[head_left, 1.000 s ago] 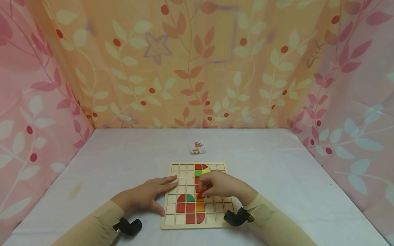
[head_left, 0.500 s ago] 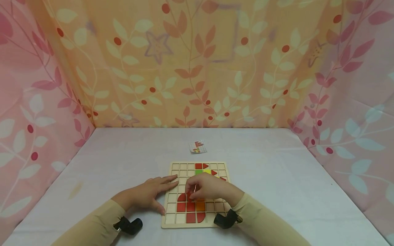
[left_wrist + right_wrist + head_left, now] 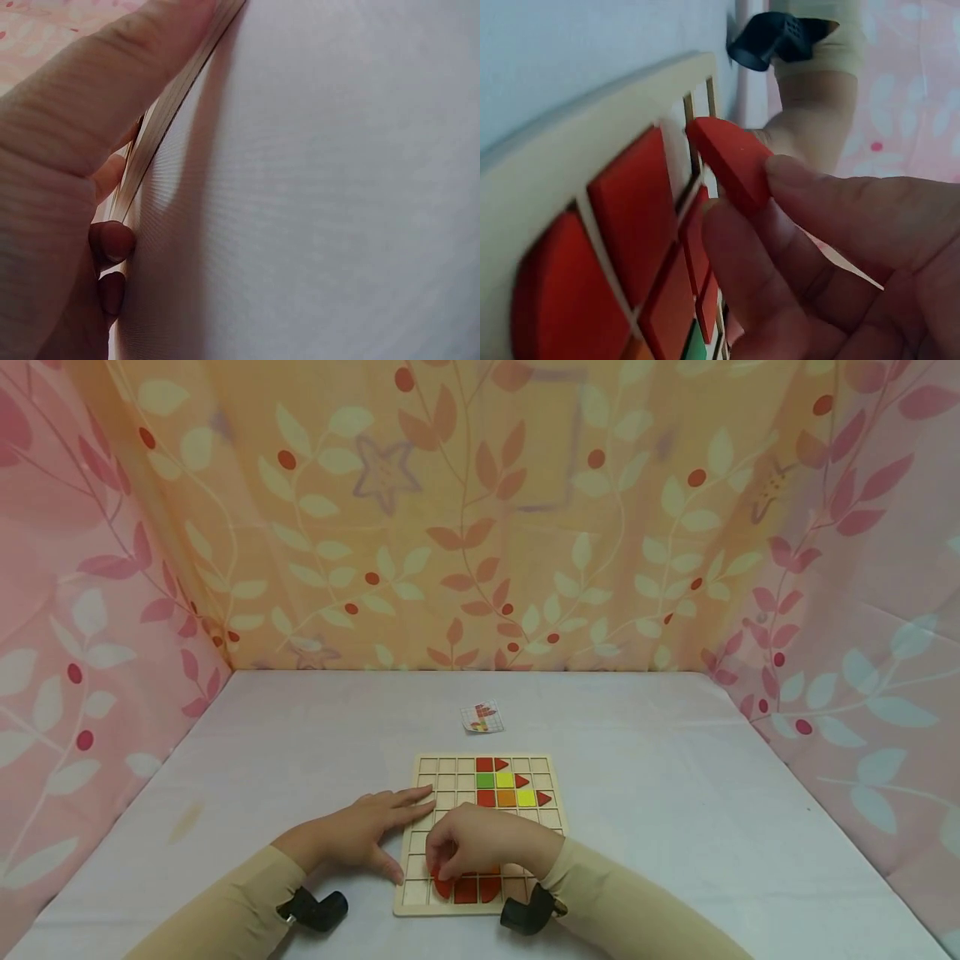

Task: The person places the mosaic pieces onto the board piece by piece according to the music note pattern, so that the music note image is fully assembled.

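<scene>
My right hand (image 3: 487,839) pinches a red quarter-round tile (image 3: 731,157) between thumb and fingers. In the head view this tile is over the nearest row of the wooden grid board (image 3: 420,911), left of a red square tile (image 3: 466,890). The right wrist view has it tilted, at the opening of a bare cell. My left hand (image 3: 360,831) rests along the board's left side, fingers spread, with its thumb (image 3: 127,67) against the wooden edge. Red, green, yellow and orange tiles fill other cells; my right hand hides some of them.
Beyond the board lies a small printed card (image 3: 482,717) with a coloured grid pattern. White cloth (image 3: 637,735) covers the table. Floral curtains (image 3: 465,527) stand at the back and both sides. Each wrist carries a black camera (image 3: 322,912).
My right hand has moved left and nearer over the board, carrying the red tile from its middle to the near-left cells. The left hand has stayed in place.
</scene>
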`<control>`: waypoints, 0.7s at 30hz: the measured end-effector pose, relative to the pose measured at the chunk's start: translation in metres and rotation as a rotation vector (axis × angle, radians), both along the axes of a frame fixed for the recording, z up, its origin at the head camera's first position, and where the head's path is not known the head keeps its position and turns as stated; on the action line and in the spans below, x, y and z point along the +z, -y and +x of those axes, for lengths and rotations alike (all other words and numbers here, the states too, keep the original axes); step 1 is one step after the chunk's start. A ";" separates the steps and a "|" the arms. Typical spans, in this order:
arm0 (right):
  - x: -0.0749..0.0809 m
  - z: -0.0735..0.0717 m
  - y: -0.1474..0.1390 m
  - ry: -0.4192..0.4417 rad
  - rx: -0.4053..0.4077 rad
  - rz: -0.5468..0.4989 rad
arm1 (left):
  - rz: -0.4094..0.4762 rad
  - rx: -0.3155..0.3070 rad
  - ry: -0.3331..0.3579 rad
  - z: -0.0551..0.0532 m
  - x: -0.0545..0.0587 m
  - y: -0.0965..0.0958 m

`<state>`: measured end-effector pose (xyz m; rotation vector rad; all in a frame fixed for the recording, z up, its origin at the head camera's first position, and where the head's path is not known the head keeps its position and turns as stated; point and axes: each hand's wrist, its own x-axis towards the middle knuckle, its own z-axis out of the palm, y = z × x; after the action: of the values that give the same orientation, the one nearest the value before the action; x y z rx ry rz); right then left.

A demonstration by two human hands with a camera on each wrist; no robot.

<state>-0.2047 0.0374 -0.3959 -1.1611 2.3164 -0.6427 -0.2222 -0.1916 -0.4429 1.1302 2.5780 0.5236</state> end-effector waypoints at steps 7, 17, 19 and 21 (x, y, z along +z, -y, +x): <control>-0.005 0.004 0.004 -0.050 0.037 0.046 | 0.005 -0.006 0.001 0.001 0.002 -0.001; -0.008 0.006 0.006 -0.136 0.084 0.062 | -0.003 -0.007 -0.009 0.001 0.000 0.000; -0.008 0.006 0.006 -0.161 0.091 0.055 | -0.006 -0.006 -0.010 0.001 0.000 0.000; -0.008 0.006 0.005 -0.179 0.099 0.043 | -0.006 -0.007 -0.009 0.000 0.000 0.000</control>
<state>-0.1982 0.0323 -0.4043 -1.3528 2.3884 -0.4679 -0.2218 -0.1917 -0.4431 1.1414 2.5809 0.5094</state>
